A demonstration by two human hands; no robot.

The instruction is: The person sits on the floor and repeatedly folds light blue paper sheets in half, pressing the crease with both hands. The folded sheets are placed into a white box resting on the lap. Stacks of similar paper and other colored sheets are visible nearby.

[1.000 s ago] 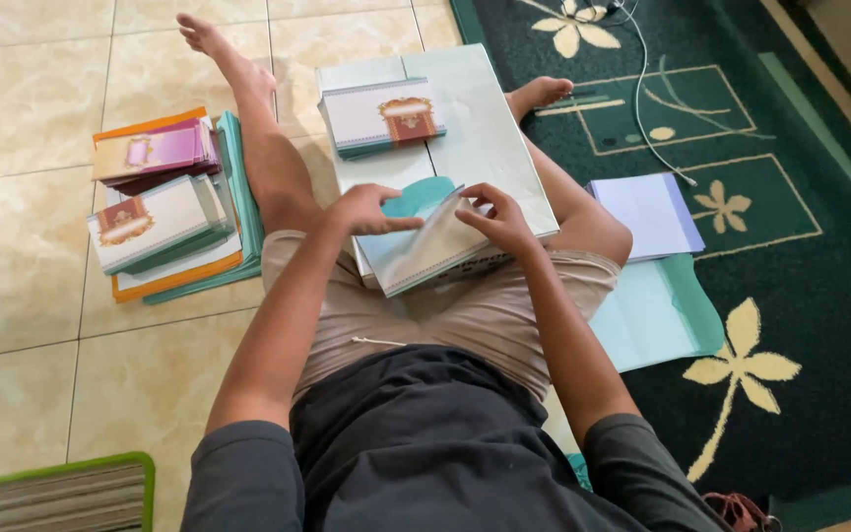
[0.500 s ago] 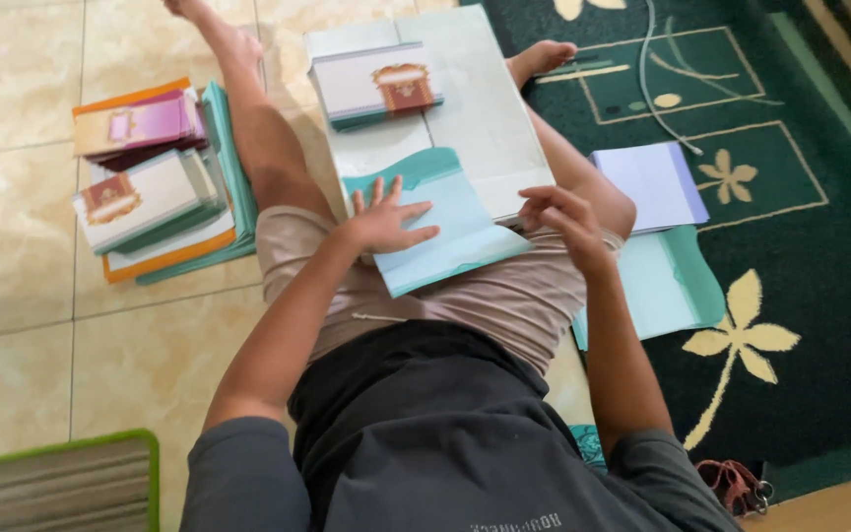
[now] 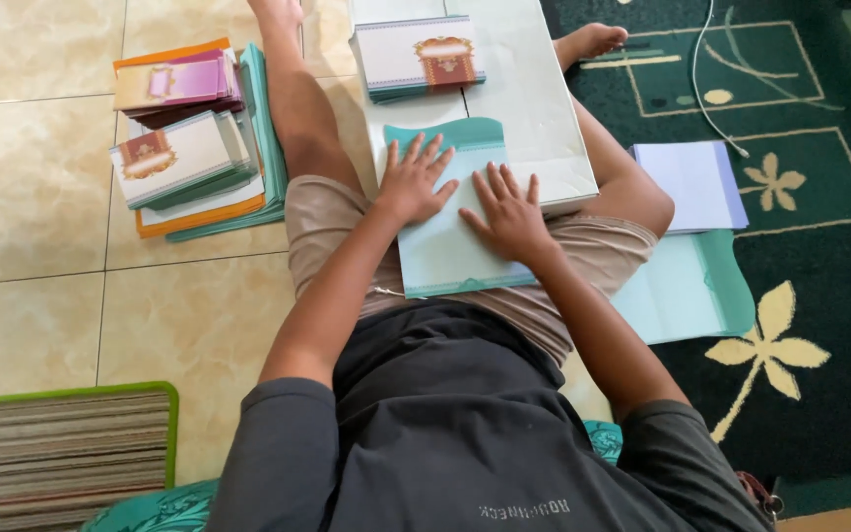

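While the person sits on the floor with legs stretched forward, both hands lie flat on a pale teal card (image 3: 450,232) that rests across the lap and against the near edge of a white board (image 3: 524,108). The left hand (image 3: 413,180) presses the card's upper left part, fingers spread apart and straight; the right hand (image 3: 507,212) presses its right side, fingers likewise apart, gripping nothing. Half a second earlier the card was tilted on the thigh, with the right hand curled off its right edge; a second ago both hands held it folded and lifted. Now it lies opened out and squared, its scalloped top edge toward the board.

Nearest the camera, at the lower left, a green-rimmed striped mat (image 3: 61,448) sits on the tiles. Just right of the right thigh another teal sheet (image 3: 687,286) lies on the dark green carpet (image 3: 819,236), and beyond it a pale lilac sheet (image 3: 691,182) touches the knee. Bare tile lies between the mat and the left leg.

Farther left, well apart from the hands, stacks of printed cards (image 3: 184,158) rest on orange and teal sheets beside the left leg. Farther still, a small stack of cards with a red emblem (image 3: 418,54) sits on the far end of the board, and a white cable (image 3: 706,84) trails over the carpet near the right foot.
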